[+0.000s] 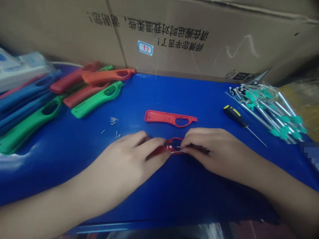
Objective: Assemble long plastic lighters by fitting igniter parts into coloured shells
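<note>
A red plastic handle shell (174, 145) lies on the blue table (189, 186) between my two hands. My left hand (132, 156) is closed over its left end, thumb and fingers pinching it. My right hand (211, 149) is closed on its right end, fingertips pressed at the loop opening. Most of the shell is hidden under my fingers. A second red shell half (170, 118) lies open side up just beyond, touching neither hand.
Finished red, orange, green and blue handles (97, 99) are heaped at the left. Several small screws (113, 122) are scattered left of centre. A black and yellow screwdriver (236, 117) and a pile of metal rods with teal fittings (271, 113) lie right. Cardboard boxes (174, 36) wall the back.
</note>
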### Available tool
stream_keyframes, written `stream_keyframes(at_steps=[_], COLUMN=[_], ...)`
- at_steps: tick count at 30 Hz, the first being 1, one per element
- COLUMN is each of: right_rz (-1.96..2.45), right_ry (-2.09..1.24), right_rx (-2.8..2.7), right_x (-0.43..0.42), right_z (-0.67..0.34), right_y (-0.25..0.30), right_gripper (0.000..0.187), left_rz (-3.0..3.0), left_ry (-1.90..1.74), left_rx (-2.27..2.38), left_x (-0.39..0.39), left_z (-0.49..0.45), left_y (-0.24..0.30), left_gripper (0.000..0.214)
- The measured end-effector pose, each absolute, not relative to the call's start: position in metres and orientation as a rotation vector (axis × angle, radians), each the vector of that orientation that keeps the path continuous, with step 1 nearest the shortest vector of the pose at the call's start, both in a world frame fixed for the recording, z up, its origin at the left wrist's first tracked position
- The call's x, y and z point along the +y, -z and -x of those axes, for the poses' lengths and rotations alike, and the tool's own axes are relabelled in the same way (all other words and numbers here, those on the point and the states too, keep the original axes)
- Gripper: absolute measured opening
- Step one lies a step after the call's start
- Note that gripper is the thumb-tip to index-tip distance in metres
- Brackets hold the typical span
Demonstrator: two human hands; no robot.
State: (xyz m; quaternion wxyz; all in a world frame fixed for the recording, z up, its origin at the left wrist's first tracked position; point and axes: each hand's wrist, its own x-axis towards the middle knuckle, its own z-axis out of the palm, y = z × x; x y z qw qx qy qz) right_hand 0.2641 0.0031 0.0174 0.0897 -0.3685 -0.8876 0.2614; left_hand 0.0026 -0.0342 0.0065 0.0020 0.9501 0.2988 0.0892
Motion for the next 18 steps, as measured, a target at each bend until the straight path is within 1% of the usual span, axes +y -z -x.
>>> stream_keyframes(at_steps=[5,10,14,18], right_rz=[1.084,1.068,1.119,1.066], right_ry=[-0.803,-0.764,-0.687,-0.752], right_rx=[-2.646,-2.727,-2.802,-2.738], right_x=[0.0053,0.0013,-0.0007,0.0028], right_z=[-0.266,-0.2684,-0.2692,-0.2682], right_y=[-0.0205,-0.0224,-0.0224,-0.0226], right_gripper=[0.018,0.017,0.021,0.019], left_rz=[-2.901,-2.894,-2.968,-2.99], left_ry=[-0.371,-0.351,-0.324,-0.296], left_rx=[0.915,0.91,0.902,0.901], left_x=[-0.0304,-0.0316,-0.0334,-0.0339], left_z=[0.0015,-0.0006,-0.0022,-0.0023], left_y=[-0.0026,-0.0017,-0.0029,-0.0031], left_gripper=[0.042,0.044,0.042,0.04])
